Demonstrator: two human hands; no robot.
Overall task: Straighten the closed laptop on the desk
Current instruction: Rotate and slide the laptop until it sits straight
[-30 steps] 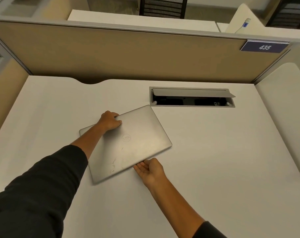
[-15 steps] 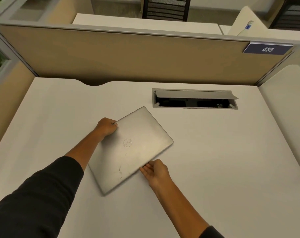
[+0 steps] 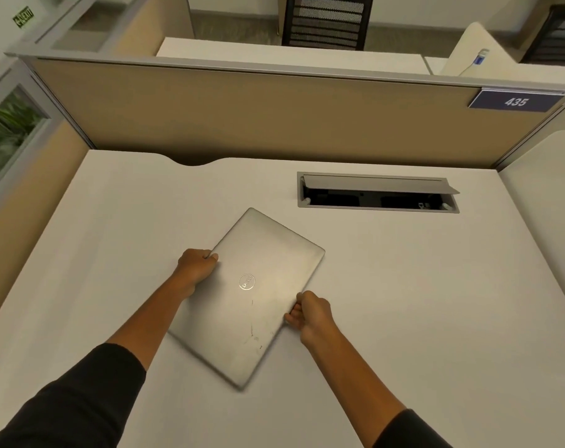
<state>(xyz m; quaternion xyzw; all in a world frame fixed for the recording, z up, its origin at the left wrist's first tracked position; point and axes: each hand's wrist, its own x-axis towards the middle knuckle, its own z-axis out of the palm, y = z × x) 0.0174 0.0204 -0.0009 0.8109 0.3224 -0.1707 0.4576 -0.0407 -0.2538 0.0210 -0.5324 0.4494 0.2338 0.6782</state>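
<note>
A closed silver laptop (image 3: 261,286) with a round logo on its lid lies skewed on the white desk (image 3: 403,302), one corner pointing away from me. My left hand (image 3: 195,268) grips its left long edge, fingers curled over the rim. Gripping the opposite long edge near the right corner is my right hand (image 3: 310,313), fingers tucked under the side. Both forearms reach in from below in dark sleeves. The lid shows a few scuff marks near its lower end.
An open cable box (image 3: 378,194) with a raised grey flap is sunk into the desk behind the laptop. A tan partition (image 3: 274,114) with a blue "435" plate (image 3: 515,101) walls the back. A side panel (image 3: 19,202) stands at the left.
The laptop has turned so its long edges run more steeply away from me. Both hands moved with it, and my right hand went from flat and open to closed on the edge.
</note>
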